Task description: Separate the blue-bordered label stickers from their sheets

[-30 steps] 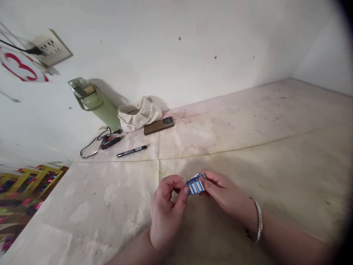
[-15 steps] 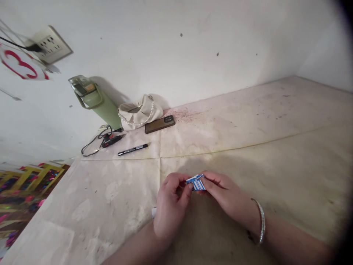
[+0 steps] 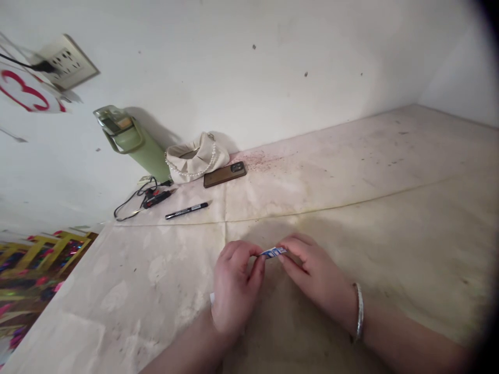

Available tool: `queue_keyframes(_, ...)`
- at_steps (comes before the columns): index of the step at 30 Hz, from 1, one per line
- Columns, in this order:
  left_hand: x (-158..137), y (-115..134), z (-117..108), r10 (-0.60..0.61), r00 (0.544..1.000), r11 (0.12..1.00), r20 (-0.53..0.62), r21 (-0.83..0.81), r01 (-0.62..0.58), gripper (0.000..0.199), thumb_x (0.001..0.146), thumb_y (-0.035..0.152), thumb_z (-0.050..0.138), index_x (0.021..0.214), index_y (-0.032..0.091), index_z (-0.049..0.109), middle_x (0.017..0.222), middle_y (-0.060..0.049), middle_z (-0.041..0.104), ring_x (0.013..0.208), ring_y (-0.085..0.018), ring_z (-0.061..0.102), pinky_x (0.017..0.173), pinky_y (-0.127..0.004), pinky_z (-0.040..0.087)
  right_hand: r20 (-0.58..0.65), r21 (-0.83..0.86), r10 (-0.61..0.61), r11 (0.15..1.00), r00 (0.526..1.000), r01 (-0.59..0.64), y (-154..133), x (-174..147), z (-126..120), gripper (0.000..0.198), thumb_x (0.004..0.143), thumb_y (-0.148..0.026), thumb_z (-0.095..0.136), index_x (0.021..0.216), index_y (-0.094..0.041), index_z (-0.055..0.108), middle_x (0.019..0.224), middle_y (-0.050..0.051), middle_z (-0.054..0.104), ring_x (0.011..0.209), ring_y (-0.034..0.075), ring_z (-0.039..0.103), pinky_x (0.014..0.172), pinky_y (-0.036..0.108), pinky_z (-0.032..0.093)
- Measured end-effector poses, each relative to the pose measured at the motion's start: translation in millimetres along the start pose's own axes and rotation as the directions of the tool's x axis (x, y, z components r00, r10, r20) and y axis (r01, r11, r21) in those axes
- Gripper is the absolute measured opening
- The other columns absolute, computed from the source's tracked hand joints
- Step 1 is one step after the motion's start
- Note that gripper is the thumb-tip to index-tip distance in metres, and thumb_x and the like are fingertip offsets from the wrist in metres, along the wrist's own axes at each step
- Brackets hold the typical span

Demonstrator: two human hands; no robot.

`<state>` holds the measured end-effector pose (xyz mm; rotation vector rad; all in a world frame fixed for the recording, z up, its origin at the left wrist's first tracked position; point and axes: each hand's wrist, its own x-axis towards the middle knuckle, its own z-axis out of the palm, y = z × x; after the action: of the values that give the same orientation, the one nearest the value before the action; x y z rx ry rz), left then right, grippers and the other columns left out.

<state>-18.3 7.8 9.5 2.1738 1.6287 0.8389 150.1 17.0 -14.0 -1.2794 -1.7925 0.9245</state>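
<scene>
Between both hands, above the front of the table, is a small folded blue-and-white piece of printed paper or card, seen nearly edge-on. My left hand pinches its left end between thumb and forefinger. At the other end, the thumb and fingers of my right hand grip it. A silver bangle circles my right wrist. Something small and white shows beside the left hand's outer edge, mostly hidden.
Farther back on the cloth-covered table lie a black pen, a phone and a corded black tool. A cream bag with pearls and a green bottle stand near the wall. An outlet is upper left.
The blue-and-white piece has tilted from showing its striped face to a thin, near edge-on view. Both hands have shifted slightly left, and my right fingers have changed their grip.
</scene>
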Motion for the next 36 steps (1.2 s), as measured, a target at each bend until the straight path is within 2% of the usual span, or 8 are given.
queue_keyframes(3,6.2,-0.6,-0.8,0.029,0.993,0.987,0.117,0.156,-0.047,0.007,0.081,0.016,0.056,0.078,0.02,0.061,0.08,-0.002,0.062,0.082,-0.02,0.054,0.073,-0.033,0.041,-0.11,-0.027,0.049,0.998,0.993,-0.052,3.9,0.5,0.2,0.021,0.081,-0.018,0.049,0.1,-0.02,0.059,0.098,0.007,0.06,0.083,0.02,0.056,0.068,0.032,0.047)
queue_keyframes(6,9.5,-1.9,1.5,0.018,0.977,0.975,0.212,0.211,-0.064,0.007,0.081,0.018,0.057,0.075,0.019,0.061,0.076,-0.003,0.061,0.078,-0.021,0.054,0.07,-0.033,0.041,-0.119,-0.036,0.078,0.996,0.99,-0.083,5.8,0.5,0.6,0.02,0.081,-0.019,0.049,0.099,-0.019,0.059,0.097,0.008,0.061,0.082,0.02,0.057,0.064,0.032,0.048)
queue_keyframes(12,8.4,-1.8,2.9,0.05,0.99,0.986,0.133,0.151,-0.071,0.007,0.081,0.015,0.056,0.081,0.019,0.062,0.081,-0.004,0.062,0.083,-0.021,0.054,0.074,-0.034,0.041,-0.114,-0.068,-0.005,0.998,0.993,-0.002,7.7,0.1,1.1,0.022,0.079,-0.013,0.047,0.096,-0.02,0.06,0.096,0.007,0.063,0.095,0.022,0.057,0.082,0.039,0.047)
queue_keyframes(17,10.7,-2.9,4.5,0.049,0.976,0.971,0.211,0.218,-0.096,0.007,0.078,0.015,0.059,0.074,0.02,0.062,0.078,-0.003,0.061,0.081,-0.021,0.053,0.073,-0.034,0.041,-0.095,-0.096,0.006,0.995,0.995,-0.015,7.8,-0.3,1.3,0.03,0.075,-0.006,0.044,0.098,-0.018,0.06,0.099,0.008,0.062,0.096,0.022,0.056,0.086,0.039,0.046)
queue_keyframes(21,11.6,-6.1,5.7,0.045,0.983,0.988,0.18,0.139,-0.071,0.008,0.077,0.013,0.058,0.078,0.019,0.062,0.077,-0.003,0.061,0.079,-0.02,0.053,0.071,-0.032,0.041,-0.023,-0.16,-0.016,0.987,1.0,0.012,5.6,-0.5,1.6,0.031,0.075,-0.015,0.057,0.106,-0.016,0.059,0.102,0.009,0.061,0.098,0.024,0.053,0.085,0.041,0.044)
queue_keyframes(26,9.0,-7.5,7.3,0.018,0.988,1.0,0.156,0.0,-0.018,0.007,0.079,0.014,0.056,0.079,0.019,0.061,0.075,-0.001,0.061,0.076,-0.018,0.055,0.068,-0.03,0.041,0.037,-0.176,-0.034,0.984,0.999,0.04,5.9,2.2,-0.5,0.008,0.08,-0.02,0.056,0.084,-0.018,0.064,0.084,0.006,0.062,0.084,0.022,0.053,0.074,0.037,0.044)
queue_keyframes(31,7.6,-7.1,7.2,0.013,0.989,1.0,0.149,-0.021,-0.01,0.007,0.079,0.015,0.058,0.08,0.02,0.062,0.075,-0.001,0.062,0.076,-0.017,0.056,0.067,-0.028,0.041,0.042,-0.177,-0.04,0.983,0.998,0.047,5.0,3.9,-2.5,0.016,0.085,-0.024,0.052,0.077,-0.018,0.064,0.075,0.005,0.061,0.078,0.021,0.053,0.07,0.035,0.044)
queue_keyframes(36,10.7,-5.1,7.0,0.046,0.985,0.992,0.166,0.108,-0.065,0.007,0.076,0.014,0.06,0.076,0.02,0.064,0.076,-0.002,0.062,0.079,-0.019,0.054,0.071,-0.031,0.041,-0.041,-0.198,-0.031,0.98,0.999,0.022,6.1,2.5,0.1,0.027,0.078,-0.015,0.051,0.101,-0.015,0.064,0.098,0.01,0.064,0.095,0.024,0.056,0.083,0.04,0.048)
